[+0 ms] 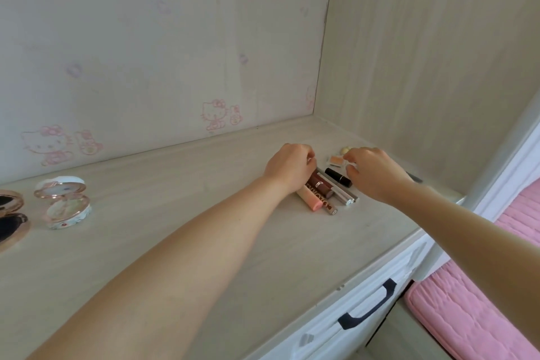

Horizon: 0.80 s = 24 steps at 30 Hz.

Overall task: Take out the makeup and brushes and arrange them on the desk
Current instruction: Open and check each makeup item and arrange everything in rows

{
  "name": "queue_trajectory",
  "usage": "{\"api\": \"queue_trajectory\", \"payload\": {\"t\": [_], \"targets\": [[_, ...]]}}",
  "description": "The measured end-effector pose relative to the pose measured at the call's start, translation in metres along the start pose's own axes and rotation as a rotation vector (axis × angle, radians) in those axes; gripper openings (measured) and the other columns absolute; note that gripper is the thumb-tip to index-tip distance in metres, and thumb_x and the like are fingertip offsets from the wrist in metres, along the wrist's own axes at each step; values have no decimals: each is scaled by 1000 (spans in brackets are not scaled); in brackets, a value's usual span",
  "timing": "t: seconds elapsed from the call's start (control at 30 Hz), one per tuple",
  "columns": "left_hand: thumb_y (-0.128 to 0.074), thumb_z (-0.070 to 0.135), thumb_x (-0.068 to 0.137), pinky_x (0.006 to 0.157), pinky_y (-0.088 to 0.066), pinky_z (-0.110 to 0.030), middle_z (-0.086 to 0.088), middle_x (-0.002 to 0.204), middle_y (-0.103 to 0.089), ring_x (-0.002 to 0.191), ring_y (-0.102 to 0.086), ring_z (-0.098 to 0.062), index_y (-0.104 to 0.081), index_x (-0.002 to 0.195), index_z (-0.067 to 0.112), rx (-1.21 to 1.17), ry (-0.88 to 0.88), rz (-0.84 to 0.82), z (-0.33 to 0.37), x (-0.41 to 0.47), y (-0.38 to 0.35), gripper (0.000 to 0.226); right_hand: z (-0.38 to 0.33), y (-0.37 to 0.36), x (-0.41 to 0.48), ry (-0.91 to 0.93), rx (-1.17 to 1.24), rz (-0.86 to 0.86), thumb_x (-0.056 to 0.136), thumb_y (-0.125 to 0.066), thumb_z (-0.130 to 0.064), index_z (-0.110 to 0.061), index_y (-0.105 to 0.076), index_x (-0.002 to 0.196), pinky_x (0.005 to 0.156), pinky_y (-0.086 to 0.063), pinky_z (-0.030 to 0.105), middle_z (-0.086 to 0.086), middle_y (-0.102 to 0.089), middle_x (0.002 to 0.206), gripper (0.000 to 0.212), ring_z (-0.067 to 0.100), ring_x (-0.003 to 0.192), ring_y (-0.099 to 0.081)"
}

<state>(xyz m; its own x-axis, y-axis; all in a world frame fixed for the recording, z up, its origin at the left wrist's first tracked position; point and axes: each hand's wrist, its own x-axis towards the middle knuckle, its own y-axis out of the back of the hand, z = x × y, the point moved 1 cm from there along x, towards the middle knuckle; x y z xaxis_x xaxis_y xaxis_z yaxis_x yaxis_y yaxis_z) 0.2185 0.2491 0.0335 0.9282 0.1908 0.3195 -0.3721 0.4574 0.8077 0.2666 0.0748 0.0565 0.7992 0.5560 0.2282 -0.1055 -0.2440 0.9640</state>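
Several lip-gloss and lipstick tubes (324, 194) lie side by side on the pale wooden desk (204, 228), among them a pink tube (311, 200) and a black lipstick (339, 177). My left hand (290, 166) rests curled on the far ends of the tubes. My right hand (374, 174) hovers over the black lipstick, its fingertips touching a small peach-coloured palette (336, 160). A small round yellowish item (344, 150) lies just behind. Two open compacts sit far left: a white and rose-gold one (65, 202) and a darker one (10, 218).
A wall with pink cat stickers (216, 114) backs the desk, and a side panel (423, 82) closes it on the right. A white drawer with a black handle (368, 304) is below the front edge. A pink quilted bed (482, 316) lies at lower right.
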Motion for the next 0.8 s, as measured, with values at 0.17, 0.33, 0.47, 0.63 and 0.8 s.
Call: {"api": "queue_trajectory", "payload": {"t": [0.17,0.33,0.47,0.63,0.8], "targets": [[-47,31,95,93,-49,-40,-8,124,-61,116,-54,-24,-60,124,17,41,16,-73,3,33,-18,35,12,-12,29,-49,-41,-21,95,-43,-23,-9,-58,115,82,-50,40,13,-59,110,28,30,99,-53],[-42,39,99,102,-40,-42,-10,138,-50,130,-39,-29,-48,136,14,145,78,-232,12,58,-29,46,19,-26,47,-80,-82,-77,99,-39,-36,-8,-57,115,91,-41,39,13,-55,115,37,34,115,-44],[-34,43,100,101,-37,-37,-12,130,-52,124,-41,-33,-51,129,11,290,102,-399,12,69,-39,47,25,-39,57,-53,-130,-60,95,-33,-51,-17,-53,87,89,-43,40,8,-56,97,41,32,106,-48],[-32,34,102,98,-30,-33,-9,124,-55,120,-42,-31,-58,122,14,266,102,-383,16,71,-40,38,29,-47,59,-101,-107,-74,93,-37,-44,-20,-49,86,90,-39,39,2,-48,92,28,32,107,-46],[-39,31,101,100,-30,-32,-11,128,-56,123,-42,-30,-57,126,9,102,130,-336,26,64,-31,37,22,-45,57,-154,-34,-37,95,-40,-45,-20,-50,84,88,-29,32,4,-54,97,29,27,105,-47]]}}
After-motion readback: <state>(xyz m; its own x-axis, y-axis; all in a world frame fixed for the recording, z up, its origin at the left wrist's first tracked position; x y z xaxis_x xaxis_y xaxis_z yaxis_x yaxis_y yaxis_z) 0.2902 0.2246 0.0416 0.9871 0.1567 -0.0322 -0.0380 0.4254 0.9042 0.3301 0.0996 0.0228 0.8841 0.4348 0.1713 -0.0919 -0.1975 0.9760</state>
